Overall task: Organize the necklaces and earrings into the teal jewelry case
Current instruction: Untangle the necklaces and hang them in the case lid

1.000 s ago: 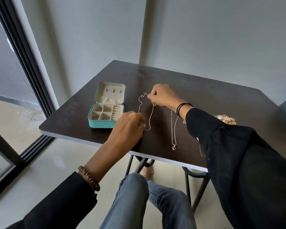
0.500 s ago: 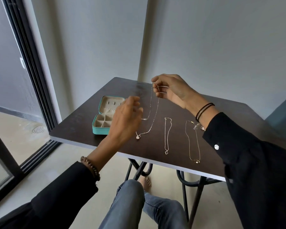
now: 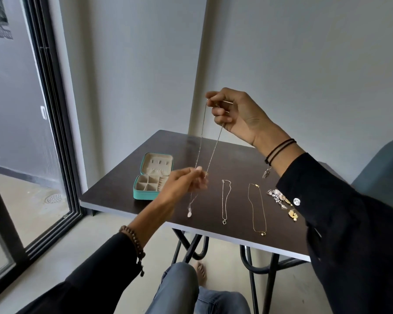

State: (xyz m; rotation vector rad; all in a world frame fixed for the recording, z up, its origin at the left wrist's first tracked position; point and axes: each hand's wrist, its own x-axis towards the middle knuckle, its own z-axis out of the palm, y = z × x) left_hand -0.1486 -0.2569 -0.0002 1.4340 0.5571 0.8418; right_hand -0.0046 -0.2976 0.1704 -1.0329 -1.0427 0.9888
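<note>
You've got a dark surface [image 3: 114, 196] on black metal legs [image 3: 270, 286], set into a grey wall [image 3: 134, 64] corner. Black-framed glass door [image 3: 52, 132] on your left, floor drain [image 3: 53, 197] beyond it, teal chair [image 3: 381, 168] on your right.

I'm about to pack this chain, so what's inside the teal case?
The case lies open; the beige compartments in view look empty, as do the lid's tabs. The left hand, holding the chain, hides the base's right edge, so that part is unseen.
</note>
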